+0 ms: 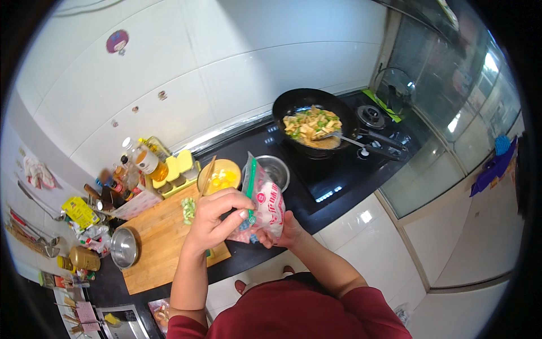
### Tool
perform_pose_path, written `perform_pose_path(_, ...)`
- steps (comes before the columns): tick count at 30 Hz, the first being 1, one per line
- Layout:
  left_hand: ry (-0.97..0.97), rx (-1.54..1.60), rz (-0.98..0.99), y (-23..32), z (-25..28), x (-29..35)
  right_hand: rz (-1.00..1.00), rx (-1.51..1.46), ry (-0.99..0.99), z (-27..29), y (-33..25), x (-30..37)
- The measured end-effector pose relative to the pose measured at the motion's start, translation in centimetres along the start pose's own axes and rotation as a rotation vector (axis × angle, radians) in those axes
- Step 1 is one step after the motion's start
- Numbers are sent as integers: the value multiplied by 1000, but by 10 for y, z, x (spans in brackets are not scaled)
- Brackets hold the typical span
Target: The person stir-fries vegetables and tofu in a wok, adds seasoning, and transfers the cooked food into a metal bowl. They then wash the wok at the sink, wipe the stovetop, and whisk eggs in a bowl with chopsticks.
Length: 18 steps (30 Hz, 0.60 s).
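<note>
A clear zip bag [270, 204] with red print and a green closure strip, holding something white, is upright in front of me over the counter's front edge. My left hand [219, 217] is closed, thumb and fingers pinching the bag's edge by the green strip. Cupped under and behind the bag, my right hand [289, 233] grips its lower part. Just beyond the bag stand a bowl [232, 164] with raw egg yolks and chopsticks [209, 174] across its left side, and a metal bowl [280, 165], partly hidden by the bag.
A black wok [287, 101] with cooked food and a spatula [347, 139] sits on the stove at the right. To the left is a cutting board [158, 243] with chopped green pieces [188, 210]. A steel bowl [125, 247] and bottles [148, 161] stand near it.
</note>
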<state>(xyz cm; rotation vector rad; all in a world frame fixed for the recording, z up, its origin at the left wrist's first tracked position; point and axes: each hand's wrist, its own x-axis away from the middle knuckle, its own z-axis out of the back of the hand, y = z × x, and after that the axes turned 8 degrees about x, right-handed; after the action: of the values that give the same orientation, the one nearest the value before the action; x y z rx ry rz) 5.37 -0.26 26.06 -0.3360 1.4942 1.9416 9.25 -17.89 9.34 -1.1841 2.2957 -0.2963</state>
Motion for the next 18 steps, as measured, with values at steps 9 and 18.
perform_pose_path(9,410,313,237,-38,-64,-6,497,750,709,-57,-143,48)
perform_pose_path(18,276,288,497,-66,-54,65,893,1278,1159,-39,-239,31)
